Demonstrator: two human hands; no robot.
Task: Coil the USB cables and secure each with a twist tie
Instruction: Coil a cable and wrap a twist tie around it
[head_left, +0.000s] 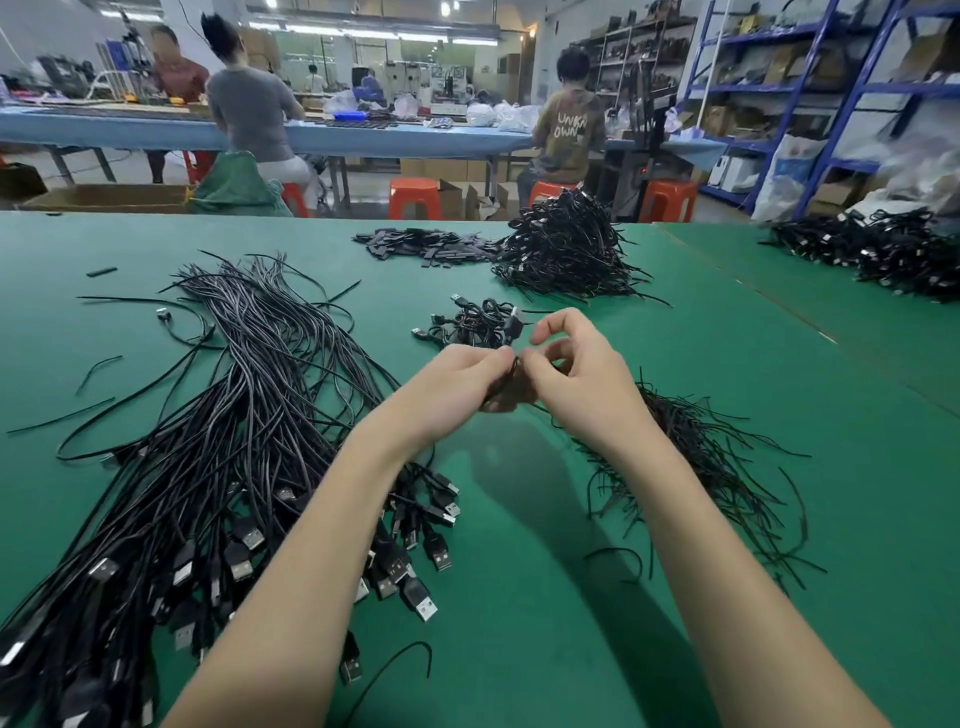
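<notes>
My left hand (452, 387) grips a coiled black USB cable (506, 392) above the green table (519, 597), with the coil mostly hidden between my palms. My right hand (576, 374) pinches a thin black twist tie at the top of the coil, its fingertips meeting those of the left hand. Straight uncoiled USB cables (223, 441) lie in a big bundle on the left, plugs toward me. Loose twist ties (696, 457) are heaped on the right. A few tied coils (472, 325) sit just beyond my hands.
A large heap of coiled cables (566, 249) and flat black pieces (421, 247) lie at the far middle of the table. More cables (883, 249) are piled at the far right. People work at a blue bench (363, 137) beyond, near orange stools (415, 197) and shelving.
</notes>
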